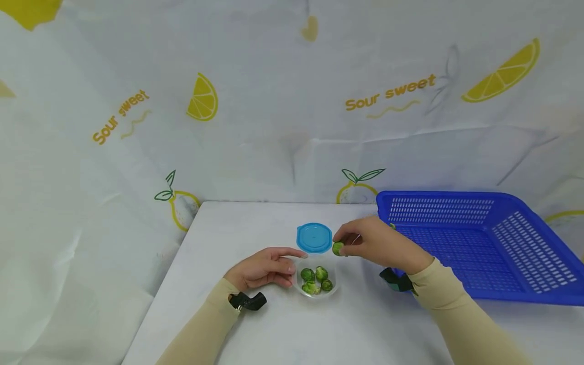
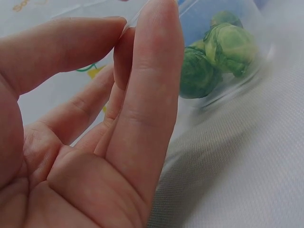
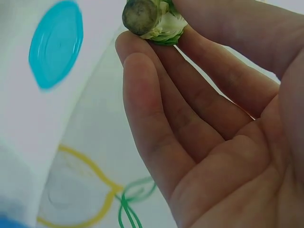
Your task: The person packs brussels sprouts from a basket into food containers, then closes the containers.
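Bowl (image 1: 335,280) lies just left of the sprout (image 1: 337,248) the right hand (image 1: 379,243) pinches; the nearer left hand (image 1: 264,268), fingers loosely extended, touches the bowl's left side.

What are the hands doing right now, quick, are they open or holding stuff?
Left hand: open, touching the clear container.
Right hand: closed, holding a green Brussels sprout.

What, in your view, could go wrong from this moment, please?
The sprout pinched in the right hand could slip and roll away. The left hand rests against the clear container, so an uneven push might shift or tip it, disturbing the sprouts inside. The blue lid lies close to the right hand and might be knocked.
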The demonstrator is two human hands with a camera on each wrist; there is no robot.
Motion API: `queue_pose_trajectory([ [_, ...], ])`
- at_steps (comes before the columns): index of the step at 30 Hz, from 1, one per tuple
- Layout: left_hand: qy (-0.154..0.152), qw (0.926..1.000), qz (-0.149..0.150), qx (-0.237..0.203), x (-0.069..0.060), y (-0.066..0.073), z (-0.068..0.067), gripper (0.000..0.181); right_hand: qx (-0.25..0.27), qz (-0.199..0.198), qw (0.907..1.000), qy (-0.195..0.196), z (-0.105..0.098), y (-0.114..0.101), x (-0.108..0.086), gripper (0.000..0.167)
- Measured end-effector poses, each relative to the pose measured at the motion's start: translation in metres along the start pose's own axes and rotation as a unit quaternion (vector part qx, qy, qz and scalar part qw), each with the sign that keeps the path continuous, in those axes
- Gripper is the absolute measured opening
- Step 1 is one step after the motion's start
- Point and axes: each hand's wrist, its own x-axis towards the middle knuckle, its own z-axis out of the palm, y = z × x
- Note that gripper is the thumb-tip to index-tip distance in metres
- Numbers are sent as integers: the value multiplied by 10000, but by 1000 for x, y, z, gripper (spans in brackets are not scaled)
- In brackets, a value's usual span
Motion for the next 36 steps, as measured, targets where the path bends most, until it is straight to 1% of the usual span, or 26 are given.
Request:
queue_pose_trajectory([
  [3,-33,10000,9,-20,0,1,0,57,158,-222,9996,-61,14,-4,4,16],
  [8,-82,10000,36,-5,1,0,0,57,209,-503,9984,-121,35,-9,6,17],
  [15,-111,9999,68,71,0,0,0,57,403,-499,9977,-222,57,-12,5,19],
  [21,-102,9999,57,51,0,2,0,59,430,-499,9976,-212,65,-12,2,19],
  [27,-60,9999,70,94,-2,2,-1,59,394,-561,9975,-187,68,-13,4,18],
  [36,-138,9998,71,91,-1,2,-1,59,271,-510,9981,-223,71,-14,6,16],
])
